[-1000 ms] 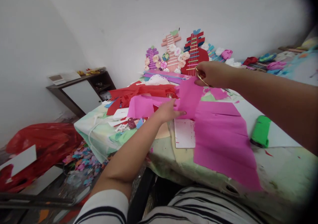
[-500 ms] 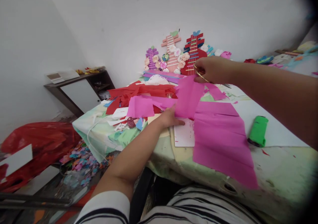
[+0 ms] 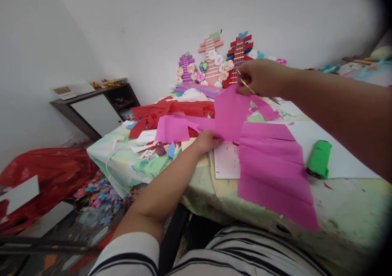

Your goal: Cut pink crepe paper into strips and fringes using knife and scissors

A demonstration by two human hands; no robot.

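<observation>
Bright pink paper (image 3: 230,114) spans the gap between the person's two hands, over the middle of the cluttered table (image 3: 346,206). From where I stand, the right hand (image 3: 259,78) has its fingers closed together at the paper's upper edge, with gold-handled scissors (image 3: 246,85) tucked in the same grip; their blades (image 3: 274,100) poke out beneath the palm, pointing away from the sheet. The left hand (image 3: 206,142) is at the lower left corner, its thumb along the bottom edge; the other fingers are mostly hidden, so I can't tell how tightly they pinch.

Just below and to the right, a larger pink sheet (image 3: 274,165) lies on the table, beside a white board (image 3: 226,163) dotted with red flecks. Near its right edge sits a green object (image 3: 320,157) with a dark end. Left of the held piece there's a smaller pink scrap (image 3: 174,129), and behind that a heap of red paper (image 3: 171,112). Three guitar-shaped decorations, purple (image 3: 185,65), peach (image 3: 211,51) and red (image 3: 240,53), stand by the wall (image 3: 147,27) at the back, trimmed with paper flowers (image 3: 211,65).
</observation>
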